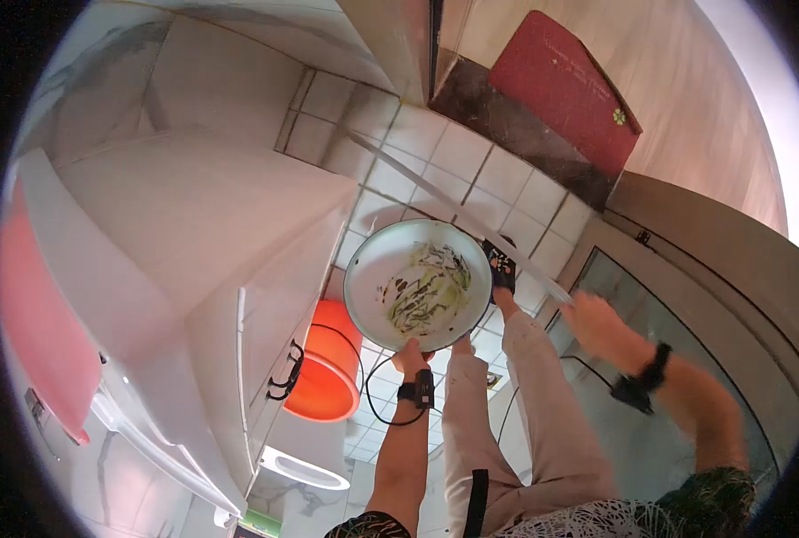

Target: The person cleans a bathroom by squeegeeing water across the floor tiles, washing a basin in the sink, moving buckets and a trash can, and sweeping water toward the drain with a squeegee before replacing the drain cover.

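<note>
My left hand (410, 357) grips the near rim of a round white enamel basin (368, 287), held over the tiled floor in front of my legs. Green and dark scraps, perhaps vegetable peelings, lie scattered across the basin's bottom (428, 291). Off to the right, my right hand (601, 330) is blurred by motion, with its fingers closed at the near end of a long thin white pole (453, 204). The pole slants away to the far left, past the basin's far side. Both wrists carry black straps with small devices.
An orange bucket (328, 363) stands left of the basin, beside a white cabinet (283, 242) with a black handle. A red mat (565, 90) lies beyond the dark threshold (480, 103). To the right is a glass-panelled door (637, 305). My slippered foot (500, 266) is beside the basin.
</note>
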Demonstrator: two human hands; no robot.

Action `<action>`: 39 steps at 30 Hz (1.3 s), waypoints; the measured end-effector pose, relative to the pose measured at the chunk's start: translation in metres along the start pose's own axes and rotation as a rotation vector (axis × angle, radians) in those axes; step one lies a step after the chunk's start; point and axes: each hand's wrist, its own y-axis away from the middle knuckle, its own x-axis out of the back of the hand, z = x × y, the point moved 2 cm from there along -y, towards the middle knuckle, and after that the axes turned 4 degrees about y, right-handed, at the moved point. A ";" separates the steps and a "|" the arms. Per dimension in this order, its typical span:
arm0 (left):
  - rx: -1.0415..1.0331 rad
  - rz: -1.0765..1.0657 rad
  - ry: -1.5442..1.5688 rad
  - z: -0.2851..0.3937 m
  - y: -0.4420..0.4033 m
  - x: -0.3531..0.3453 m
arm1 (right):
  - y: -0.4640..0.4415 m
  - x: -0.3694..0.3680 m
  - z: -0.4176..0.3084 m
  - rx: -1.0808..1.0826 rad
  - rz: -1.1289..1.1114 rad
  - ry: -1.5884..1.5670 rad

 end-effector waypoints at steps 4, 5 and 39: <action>0.060 0.060 -0.041 -0.003 -0.003 0.018 | 0.091 0.008 0.021 -0.187 -0.184 0.122; 0.053 0.056 -0.043 -0.005 -0.005 0.022 | 0.111 0.014 0.020 -0.341 -0.215 0.023; -0.007 -0.105 0.042 0.015 0.013 0.048 | 0.166 -0.058 0.081 -0.306 -0.022 -0.005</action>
